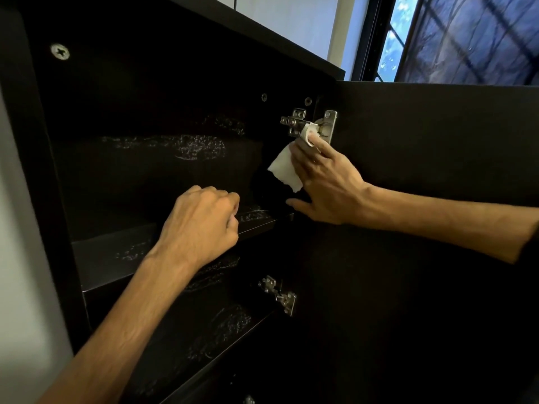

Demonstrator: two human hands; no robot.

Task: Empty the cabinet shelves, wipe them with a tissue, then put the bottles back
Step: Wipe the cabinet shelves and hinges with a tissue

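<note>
Two hands work inside a black cabinet (35,170) whose door (437,147) stands swung open to the right. Take the upper hinge (309,123) as the landmark – it joins the door to the cabinet's right wall. The right hand (323,182) lies just below that hinge, its forefinger reaching up to touch the metal, wrapped in a white tissue (287,167); the rest of the tissue hangs down-left of the hinge from under the fingers, which press and pinch it. The thumb points left toward the shelf edge below.

The left hand (204,225) sits well down-left of the hinge, clenched into a loose fist with the knuckles up, resting over the front edge of the upper shelf (116,258); whether it holds anything inside the fist cannot be told. The shelf carries pale smeared streaks, as does the back panel (180,147) left of the hinge – and the lower shelf (204,342) far beneath shows the same marks. No bottles show on the shelves in view.

A lower hinge (278,294) sits straight below the upper one. A screw head (60,51) shows far up-left of it on the cabinet's left wall. Up-right of the hinge, above the door, is a window (455,36) with dark bars
</note>
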